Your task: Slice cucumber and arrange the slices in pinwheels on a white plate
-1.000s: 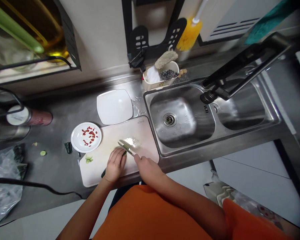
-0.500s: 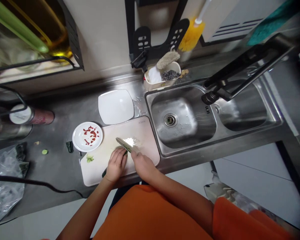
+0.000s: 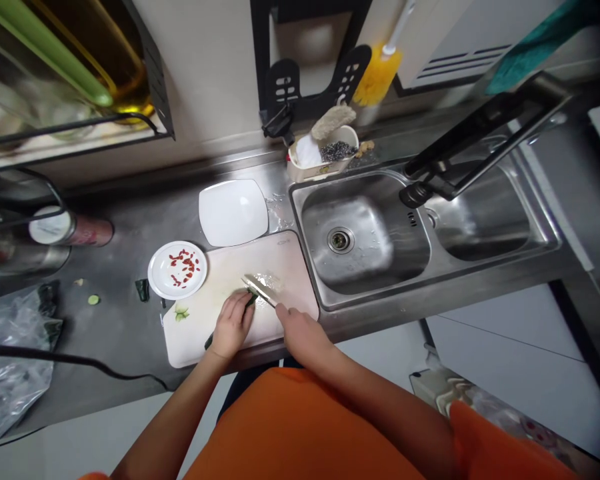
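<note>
My left hand (image 3: 231, 327) is curled over a dark green cucumber (image 3: 209, 341) and presses it to the pale cutting board (image 3: 295, 273). The cucumber's ends poke out past my fingers; its middle is hidden. In my right hand (image 3: 304, 337) I grip a knife (image 3: 263, 291) by its handle. Its blade lies slantwise over the board, just beyond the left fingertips and beside the cucumber's far end. A few pale green pieces (image 3: 181, 313) lie on the board's left part, and wet spots shine near the blade.
Left of the board sits a round white plate (image 3: 154, 277) with red bits; behind it, a square white plate (image 3: 233, 212). A double sink (image 3: 360, 233) adjoins the right side. A plastic bag (image 3: 17, 360), a black cable (image 3: 95, 365) and a cucumber end (image 3: 94, 299) are on the left.
My right hand has moved a little to the right with the knife, and the blade has turned flatter. My left hand stays on the cucumber. The view has shifted slightly.
</note>
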Action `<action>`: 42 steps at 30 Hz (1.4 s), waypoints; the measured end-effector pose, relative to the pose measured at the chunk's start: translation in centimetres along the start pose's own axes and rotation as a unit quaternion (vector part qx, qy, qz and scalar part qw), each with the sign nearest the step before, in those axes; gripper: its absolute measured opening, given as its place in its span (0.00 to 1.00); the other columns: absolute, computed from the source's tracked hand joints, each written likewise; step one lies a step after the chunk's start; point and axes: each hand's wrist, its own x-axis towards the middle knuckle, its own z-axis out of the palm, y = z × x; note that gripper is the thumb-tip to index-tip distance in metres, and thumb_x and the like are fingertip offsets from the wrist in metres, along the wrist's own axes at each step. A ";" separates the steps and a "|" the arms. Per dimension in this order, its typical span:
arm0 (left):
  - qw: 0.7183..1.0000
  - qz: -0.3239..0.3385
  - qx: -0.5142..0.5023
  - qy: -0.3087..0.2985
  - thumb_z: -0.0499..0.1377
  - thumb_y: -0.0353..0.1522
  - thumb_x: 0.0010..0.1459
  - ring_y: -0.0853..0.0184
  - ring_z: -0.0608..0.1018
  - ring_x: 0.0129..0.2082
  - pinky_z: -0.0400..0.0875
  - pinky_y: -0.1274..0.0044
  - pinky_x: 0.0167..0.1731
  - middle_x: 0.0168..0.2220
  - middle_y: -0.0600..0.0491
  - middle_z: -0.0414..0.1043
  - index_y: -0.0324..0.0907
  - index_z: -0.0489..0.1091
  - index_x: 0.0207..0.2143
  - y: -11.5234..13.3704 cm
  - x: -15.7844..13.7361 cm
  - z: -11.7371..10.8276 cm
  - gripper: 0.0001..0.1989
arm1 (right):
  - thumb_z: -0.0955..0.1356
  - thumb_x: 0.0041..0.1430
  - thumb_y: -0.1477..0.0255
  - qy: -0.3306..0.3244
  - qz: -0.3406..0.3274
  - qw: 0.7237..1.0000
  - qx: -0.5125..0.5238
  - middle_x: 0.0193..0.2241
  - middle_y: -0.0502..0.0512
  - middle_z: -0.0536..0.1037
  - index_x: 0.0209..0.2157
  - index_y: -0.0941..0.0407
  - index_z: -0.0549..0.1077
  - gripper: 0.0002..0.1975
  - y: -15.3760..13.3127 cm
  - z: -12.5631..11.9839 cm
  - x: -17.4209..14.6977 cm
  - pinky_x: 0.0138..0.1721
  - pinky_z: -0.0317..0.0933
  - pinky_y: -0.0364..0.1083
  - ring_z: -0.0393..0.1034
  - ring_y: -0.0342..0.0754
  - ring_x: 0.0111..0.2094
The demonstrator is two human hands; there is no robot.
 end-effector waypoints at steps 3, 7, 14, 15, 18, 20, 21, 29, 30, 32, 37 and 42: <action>1.000 0.000 0.003 0.001 0.53 0.29 0.61 0.60 0.73 0.50 0.69 0.63 0.52 0.46 0.45 0.71 0.41 0.65 0.50 0.0 0.0 0.0 0.14 | 0.55 0.60 0.83 -0.010 0.006 1.000 -0.009 0.35 0.60 0.74 0.48 0.57 0.63 0.17 -0.3 -0.1 -1.0 0.33 0.62 0.43 0.73 0.50 0.37; 1.000 0.005 0.011 0.008 0.53 0.29 0.60 0.60 0.72 0.50 0.69 0.63 0.51 0.46 0.45 0.71 0.41 0.65 0.49 0.0 0.0 0.0 0.14 | 0.55 0.60 0.83 -0.013 0.008 1.000 -0.012 0.35 0.60 0.74 0.48 0.57 0.63 0.17 -0.5 -0.1 -1.8 0.33 0.63 0.44 0.73 0.52 0.37; 1.000 0.008 0.015 0.013 0.53 0.29 0.60 0.60 0.72 0.50 0.69 0.63 0.51 0.46 0.44 0.71 0.41 0.65 0.50 0.2 0.1 -0.1 0.14 | 0.56 0.59 0.83 -0.028 0.011 1.000 -0.010 0.34 0.60 0.74 0.48 0.58 0.63 0.17 -0.5 -0.5 -2.2 0.33 0.63 0.43 0.73 0.51 0.37; 1.000 0.008 0.015 0.012 0.53 0.29 0.61 0.60 0.72 0.50 0.69 0.62 0.51 0.46 0.44 0.71 0.41 0.65 0.50 0.2 0.1 -0.1 0.14 | 0.56 0.59 0.83 -0.028 0.011 0.999 -0.009 0.34 0.60 0.74 0.48 0.58 0.63 0.17 -0.5 -0.5 -2.2 0.33 0.63 0.43 0.73 0.51 0.37; 1.000 0.008 0.016 0.009 0.53 0.29 0.61 0.60 0.73 0.49 0.69 0.62 0.51 0.46 0.45 0.71 0.41 0.65 0.49 0.2 0.1 -0.1 0.14 | 0.57 0.59 0.83 -0.025 0.012 1.000 -0.006 0.34 0.59 0.74 0.47 0.57 0.63 0.16 -0.5 -0.4 -2.1 0.33 0.62 0.43 0.73 0.51 0.37; 1.000 0.008 0.014 0.010 0.53 0.29 0.61 0.60 0.73 0.49 0.69 0.62 0.51 0.46 0.45 0.71 0.41 0.65 0.49 0.2 0.1 -0.1 0.14 | 0.57 0.59 0.83 -0.024 0.012 1.000 -0.006 0.34 0.60 0.74 0.47 0.57 0.63 0.16 -0.5 -0.3 -2.1 0.33 0.62 0.43 0.73 0.51 0.37; 1.000 0.009 0.013 0.010 0.53 0.29 0.61 0.60 0.73 0.50 0.69 0.62 0.51 0.46 0.45 0.71 0.41 0.65 0.49 0.2 0.1 -0.1 0.14 | 0.57 0.59 0.83 -0.026 0.013 1.000 -0.006 0.34 0.60 0.74 0.47 0.57 0.63 0.16 -0.5 -0.3 -2.1 0.33 0.62 0.43 0.73 0.51 0.37; 1.000 0.010 0.008 0.009 0.53 0.29 0.60 0.60 0.73 0.50 0.69 0.62 0.52 0.45 0.45 0.72 0.41 0.65 0.49 0.1 0.1 0.0 0.14 | 0.57 0.57 0.85 -0.028 0.009 1.000 -0.006 0.33 0.59 0.75 0.45 0.58 0.64 0.16 -0.5 -0.5 -1.8 0.32 0.62 0.42 0.74 0.51 0.37; 1.000 0.011 0.009 0.010 0.53 0.29 0.60 0.60 0.73 0.50 0.69 0.62 0.51 0.45 0.45 0.72 0.41 0.65 0.49 0.1 0.1 0.0 0.14 | 0.57 0.57 0.85 -0.026 0.006 1.000 -0.006 0.33 0.59 0.75 0.45 0.58 0.64 0.16 -0.5 -0.5 -1.7 0.32 0.62 0.42 0.74 0.51 0.36; 1.000 0.011 0.010 0.011 0.53 0.28 0.60 0.60 0.73 0.49 0.69 0.62 0.51 0.45 0.45 0.71 0.40 0.65 0.49 0.1 0.1 0.0 0.14 | 0.57 0.58 0.85 -0.022 0.002 1.000 -0.008 0.33 0.60 0.75 0.46 0.58 0.64 0.16 -0.5 -0.5 -1.5 0.32 0.63 0.42 0.74 0.51 0.37; 1.000 0.009 0.004 0.004 0.53 0.28 0.60 0.61 0.73 0.49 0.69 0.63 0.51 0.45 0.45 0.72 0.40 0.66 0.48 0.0 0.1 0.0 0.13 | 0.55 0.60 0.84 -0.014 -0.002 1.000 -0.013 0.33 0.60 0.75 0.46 0.58 0.64 0.16 -0.6 -0.4 -1.1 0.32 0.64 0.43 0.74 0.51 0.37; 1.000 0.015 0.003 0.006 0.54 0.27 0.60 0.61 0.72 0.49 0.68 0.65 0.51 0.44 0.45 0.72 0.39 0.66 0.47 0.0 0.1 -0.1 0.13 | 0.55 0.60 0.83 -0.011 -0.003 1.000 -0.015 0.34 0.61 0.75 0.47 0.59 0.64 0.16 -0.8 -0.3 -0.6 0.32 0.65 0.43 0.74 0.52 0.36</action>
